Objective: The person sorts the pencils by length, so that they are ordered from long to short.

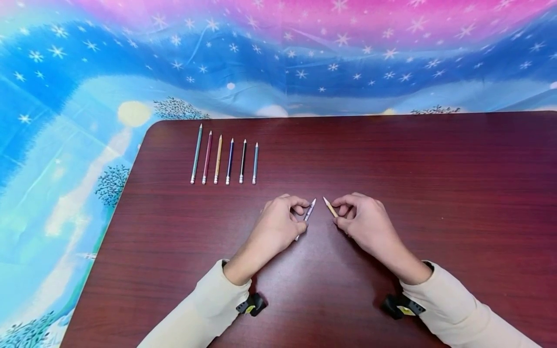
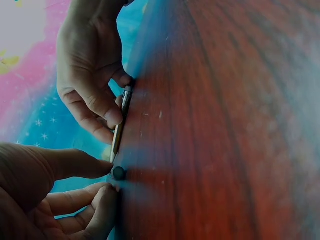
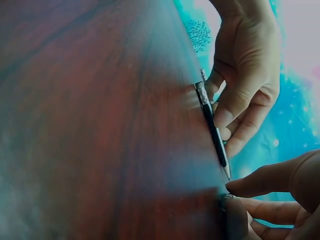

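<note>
Near the middle of the table, my left hand pinches a short whitish, dark-patterned pencil between thumb and fingers. In the right wrist view this pencil shows a dark side, its eraser end toward the wrist. Facing it, my right hand pinches a short yellow pencil, seen also in the left wrist view as a yellow pencil with a dark eraser end. Both sharpened tips point away from me and lean toward each other, with a small gap between them. Fingers cover part of each pencil.
Several pencils lie side by side at the table's far left, from a long green pencil to a shorter light blue pencil, erasers toward me. The dark red wooden table ends at the back against a snowflake-patterned cloth.
</note>
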`<state>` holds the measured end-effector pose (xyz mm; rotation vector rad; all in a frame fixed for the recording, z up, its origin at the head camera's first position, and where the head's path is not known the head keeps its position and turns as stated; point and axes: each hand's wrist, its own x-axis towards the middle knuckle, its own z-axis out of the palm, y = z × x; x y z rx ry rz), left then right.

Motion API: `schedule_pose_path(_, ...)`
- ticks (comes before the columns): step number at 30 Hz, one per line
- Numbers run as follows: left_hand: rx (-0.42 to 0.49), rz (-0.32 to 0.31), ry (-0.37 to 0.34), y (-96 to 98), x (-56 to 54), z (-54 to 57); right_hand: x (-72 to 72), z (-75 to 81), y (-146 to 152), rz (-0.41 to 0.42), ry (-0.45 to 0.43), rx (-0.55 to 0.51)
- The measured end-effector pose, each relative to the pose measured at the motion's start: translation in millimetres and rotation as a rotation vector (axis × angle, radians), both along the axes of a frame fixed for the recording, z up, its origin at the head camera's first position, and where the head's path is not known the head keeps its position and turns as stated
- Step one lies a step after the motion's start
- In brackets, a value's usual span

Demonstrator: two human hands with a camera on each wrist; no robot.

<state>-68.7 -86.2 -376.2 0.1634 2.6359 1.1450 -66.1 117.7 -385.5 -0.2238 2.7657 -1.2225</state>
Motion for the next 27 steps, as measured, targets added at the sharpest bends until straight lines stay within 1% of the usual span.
schedule_pose_path(3,-0.041,-0.008,0.024,0.5,0.4,-0.1,0.3,0.7,-0.6,0.011,0.026,0.046)
schedule_pose_path(7,-0.060,-0.007,0.042,0.5,0.4,-0.3,0.7,1.9,-1.5,0.016,0.029,0.080)
schedule_pose_path(12,-0.060,-0.009,0.049,0.5,-0.5,-0.8,1.3,3.0,-2.0,0.017,0.031,0.108)
schedule_pose_path(27,-0.127,-0.035,0.062,0.2,-1.1,0.2,3.1,5.9,-7.1,0.013,0.041,0.194)
